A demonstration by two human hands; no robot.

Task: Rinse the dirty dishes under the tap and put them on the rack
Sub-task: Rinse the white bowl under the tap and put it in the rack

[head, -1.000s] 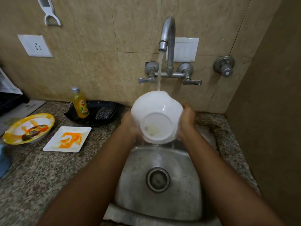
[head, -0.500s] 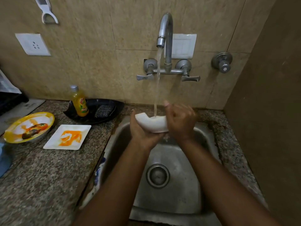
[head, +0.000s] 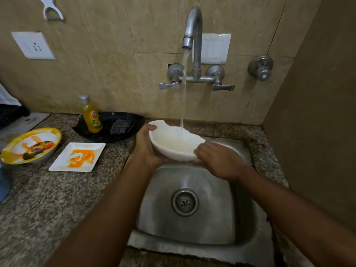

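Left hand: your fingers curl around the left rim of the white bowl, thumb over the edge. Grasping.

Right hand: your fingers wrap the bowl's right rim and underside. Grasping.

White bowl: held over the back edge of the sink, mouth up and tipped slightly toward you. A second ago you held it bottom toward you with water running over its outside; half a second ago it was edge-on in the stream; now its inside faces the tap. The water stream lands inside it and spills over the near lip toward the drain. Judgement: outside rinsed, inside rinse under way; racking not yet done.

Yellow plate: on the counter near its left edge, smeared, untouched.

Square white plate: on the counter between the yellow plate and the sink's left edge, orange residue, untouched. Judgement: two dishes remain.

Black tray: at the counter's back edge, carrying the soap bottle and scrub pad.

Rack: only a dark edge at far left may be it; cannot tell.
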